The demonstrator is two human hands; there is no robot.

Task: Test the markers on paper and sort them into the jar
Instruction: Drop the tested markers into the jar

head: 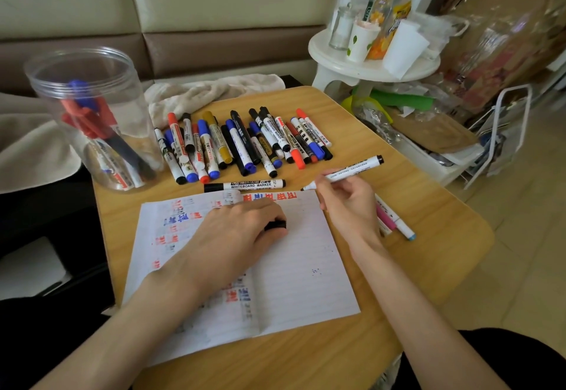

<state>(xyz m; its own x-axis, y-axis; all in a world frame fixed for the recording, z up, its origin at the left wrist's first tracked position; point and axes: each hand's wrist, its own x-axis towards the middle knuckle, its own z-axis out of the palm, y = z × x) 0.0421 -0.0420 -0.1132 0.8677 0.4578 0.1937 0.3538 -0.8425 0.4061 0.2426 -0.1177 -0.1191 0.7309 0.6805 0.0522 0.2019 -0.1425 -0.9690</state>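
A lined paper [300, 273] with red and blue test scribbles lies on the small wooden table [435, 236]. My left hand [235, 236] rests on the paper and holds a black marker cap [275, 225]. My right hand [346, 202] grips an uncapped white marker [349, 172], its dark tip hovering just past the paper's top right corner. A clear plastic jar [92, 120] at the far left holds several red, blue and black markers. A row of several capped markers [245, 144] lies behind the paper, with one black whiteboard marker [245, 186] lying crosswise in front of it.
Pink and blue-tipped pens [395, 221] lie right of my right hand. A beige towel [211, 91] sits at the table's back edge. A white stool [367, 62] with bottles and cups, plus cluttered bags and boxes, stands at the right.
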